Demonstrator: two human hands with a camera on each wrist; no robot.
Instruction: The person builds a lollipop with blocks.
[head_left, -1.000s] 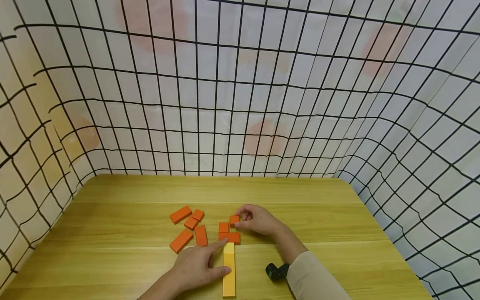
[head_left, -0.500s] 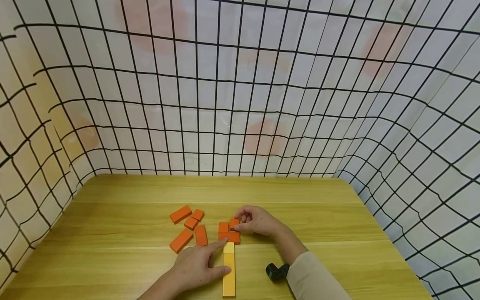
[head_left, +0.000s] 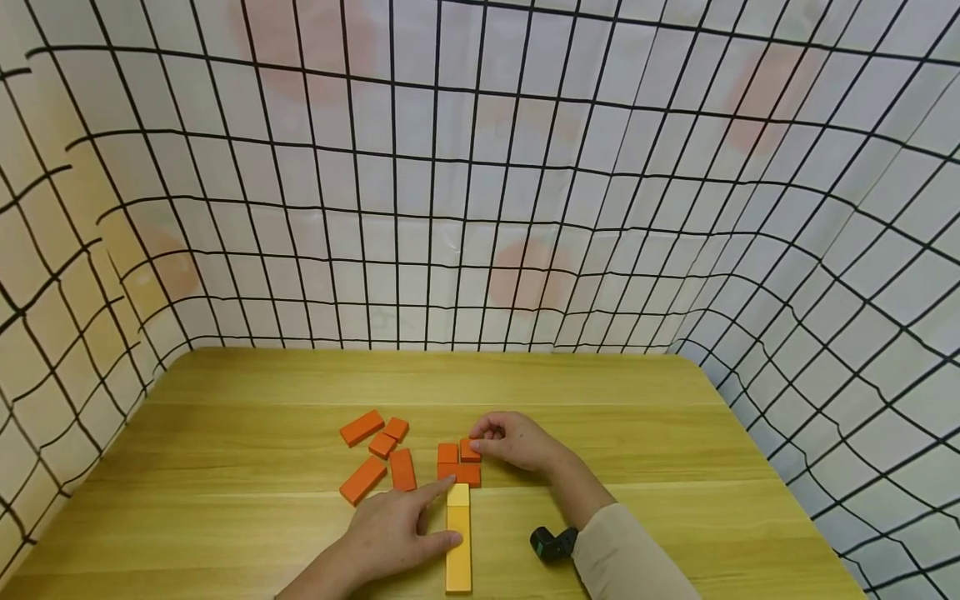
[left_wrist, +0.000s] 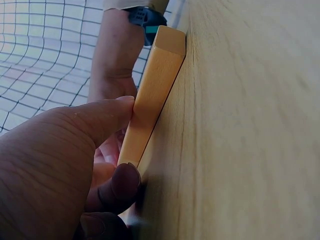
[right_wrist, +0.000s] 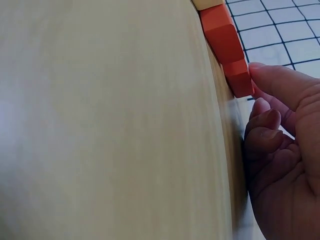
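Observation:
My right hand [head_left: 517,442] pinches a small orange block [head_left: 467,451] between thumb and index finger; the right wrist view shows the thumb tip on its edge. It lies beside another small orange block [head_left: 447,452], above a longer orange block [head_left: 470,476] set crosswise. Below that, a short pale yellow block [head_left: 458,496] and a long yellow block [head_left: 459,567] form a column. My left hand [head_left: 390,533] reaches in from the left, its straight index finger touching the crosswise block and its thumb against the long yellow block [left_wrist: 150,90].
Several loose orange blocks, long and short, lie to the left, one long orange block [head_left: 363,481] close to the left hand. A black device [head_left: 551,544] sits by the right sleeve. Black netting [head_left: 450,200] surrounds the wooden table [head_left: 637,417] at back and sides.
My right hand has brought the small orange block nearer, down to the crosswise orange block and beside the other small one. The left hand has stayed in place.

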